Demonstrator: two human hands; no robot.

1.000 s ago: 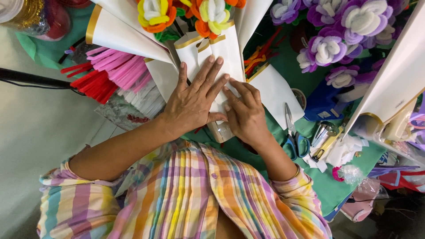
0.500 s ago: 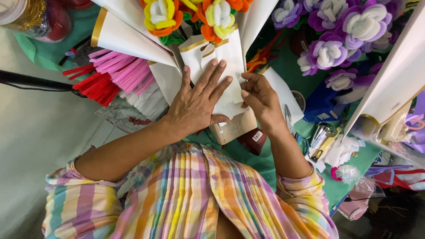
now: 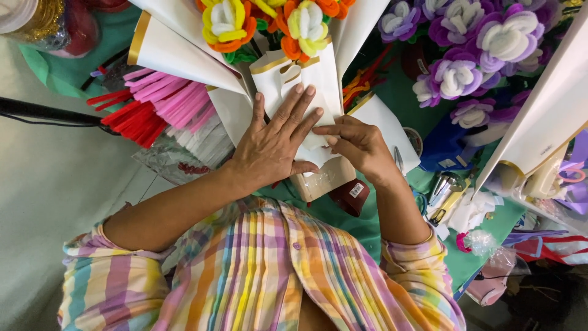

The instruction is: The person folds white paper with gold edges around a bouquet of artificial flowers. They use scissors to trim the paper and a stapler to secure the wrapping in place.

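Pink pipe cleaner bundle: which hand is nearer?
Left. The left hand lies flat on the white paper wrap, just right of the pink pipe cleaner bundle in the picture. The right hand pinches the wrap's edge, farther away.

The white paper bouquet wrap with gold trim (image 3: 306, 79) lies at the middle of the green table (image 3: 349, 224), with the yellow-and-orange pipe-cleaner flowers (image 3: 269, 21) in its far end. The left hand (image 3: 272, 144) rests flat on the wrap; the right hand (image 3: 358, 144) touches it just to the right. The bundle of pink and red pipe cleaners (image 3: 156, 107) lies to the left. The purple-and-white pipe-cleaner flowers (image 3: 471, 55) stand far right. The silver metal tool (image 3: 444, 187) lies right of the right hand.
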